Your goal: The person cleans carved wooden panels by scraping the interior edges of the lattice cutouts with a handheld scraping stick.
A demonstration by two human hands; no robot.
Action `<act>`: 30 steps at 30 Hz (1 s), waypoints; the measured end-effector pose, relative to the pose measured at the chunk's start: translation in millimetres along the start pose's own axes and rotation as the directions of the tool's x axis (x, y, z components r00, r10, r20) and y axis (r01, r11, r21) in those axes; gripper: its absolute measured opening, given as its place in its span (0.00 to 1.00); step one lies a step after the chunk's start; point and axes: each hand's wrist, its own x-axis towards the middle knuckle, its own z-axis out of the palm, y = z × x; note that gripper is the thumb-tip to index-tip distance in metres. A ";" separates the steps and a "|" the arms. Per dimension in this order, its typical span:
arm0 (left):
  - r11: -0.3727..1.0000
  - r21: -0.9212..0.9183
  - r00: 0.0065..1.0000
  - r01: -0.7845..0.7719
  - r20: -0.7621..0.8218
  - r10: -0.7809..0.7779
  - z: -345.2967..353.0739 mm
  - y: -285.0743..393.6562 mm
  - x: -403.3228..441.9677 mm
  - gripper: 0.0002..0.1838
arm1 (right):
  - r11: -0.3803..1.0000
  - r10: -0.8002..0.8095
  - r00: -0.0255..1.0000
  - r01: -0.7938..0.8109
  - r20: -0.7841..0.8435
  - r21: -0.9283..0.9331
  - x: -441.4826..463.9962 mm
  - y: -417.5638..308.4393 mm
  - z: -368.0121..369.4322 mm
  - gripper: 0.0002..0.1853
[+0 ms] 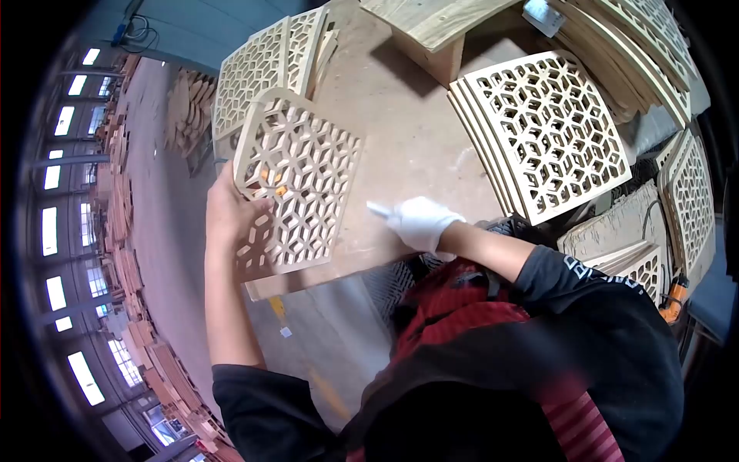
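Observation:
My bare left hand (pixel 229 209) grips the left edge of a pale wooden lattice panel (pixel 308 181), which has a rounded upper corner. The panel is tilted up over the left part of the worktable (pixel 412 138). In a white glove, my right hand (pixel 423 223) is closed around a small, pale, thin piece (pixel 378 209) that points toward the panel. What this piece is cannot be made out. The gloved hand is apart from the panel, above the table's near edge.
Stacked lattice panels (pixel 558 131) lie to the right, with another stack (pixel 265 69) at the back left. A wooden stand (pixel 443 27) occupies the far side. More panels (pixel 691 196) and an orange tool (pixel 675 299) are at the far right. Wood piles (pixel 191 108) stand beyond the table.

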 end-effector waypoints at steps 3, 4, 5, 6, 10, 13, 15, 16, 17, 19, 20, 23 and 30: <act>0.999 0.050 1.000 0.006 0.007 -0.006 1.3 18.7 -9.5 0.30 | 0.940 0.154 0.981 -0.109 -0.120 0.323 2.3 7.9 -18.1 0.18; 0.999 0.053 1.000 0.011 0.003 -0.011 2.5 18.6 -9.8 0.30 | 0.934 0.153 0.981 -0.104 -0.120 0.341 -2.1 0.7 -39.4 0.19; 0.998 0.055 1.000 0.017 -0.003 -0.017 3.0 18.9 -10.3 0.30 | 0.928 0.150 0.982 -0.098 -0.119 0.358 -2.0 -3.4 -53.8 0.20; 0.994 0.113 1.000 -0.005 -0.015 0.007 3.8 20.1 -11.8 0.31 | 0.961 -0.059 0.955 0.133 -0.290 0.242 4.2 -1.8 -56.0 0.19; 0.986 0.164 0.997 -0.008 -0.073 0.020 14.9 22.6 -19.6 0.31 | 0.983 -0.044 0.940 0.102 -0.338 0.155 14.6 -39.8 -115.3 0.19; 0.968 0.250 0.996 0.039 -0.090 -0.017 17.8 34.3 -25.3 0.31 | 0.994 -0.106 0.945 0.093 -0.311 -0.058 31.2 -56.2 -135.2 0.14; 0.966 0.257 0.990 -0.040 -0.118 0.072 20.9 30.5 -27.4 0.29 | 0.980 -0.140 0.953 0.094 -0.269 -0.177 45.8 -66.8 -140.7 0.13; 0.960 0.273 0.988 -0.059 -0.123 0.096 21.9 31.8 -28.9 0.29 | 0.967 -0.163 0.952 0.102 -0.259 -0.232 53.8 -76.3 -143.3 0.13; 0.954 0.290 0.985 -0.075 -0.129 0.116 22.3 31.6 -30.9 0.29 | 0.952 -0.186 0.951 0.112 -0.247 -0.284 61.5 -85.8 -144.0 0.12; 0.942 0.337 0.986 0.001 -0.158 0.055 19.2 27.8 -25.0 0.29 | 0.975 -0.156 0.930 0.090 -0.333 -0.205 77.7 -94.2 -138.5 0.12; 0.948 0.319 0.989 0.000 -0.142 0.048 17.0 26.1 -24.1 0.29 | 0.971 -0.150 0.937 0.079 -0.316 -0.226 80.1 -93.6 -136.9 0.12; 0.950 0.312 0.989 0.000 -0.138 0.046 13.4 19.1 -19.8 0.30 | 0.992 -0.073 0.905 0.021 -0.419 -0.127 62.2 -82.1 -128.2 0.12; 0.966 0.258 0.991 -0.025 -0.119 0.057 8.6 22.1 -25.3 0.25 | 0.965 -0.045 0.953 -0.036 -0.300 -0.259 73.2 -110.0 -140.8 0.12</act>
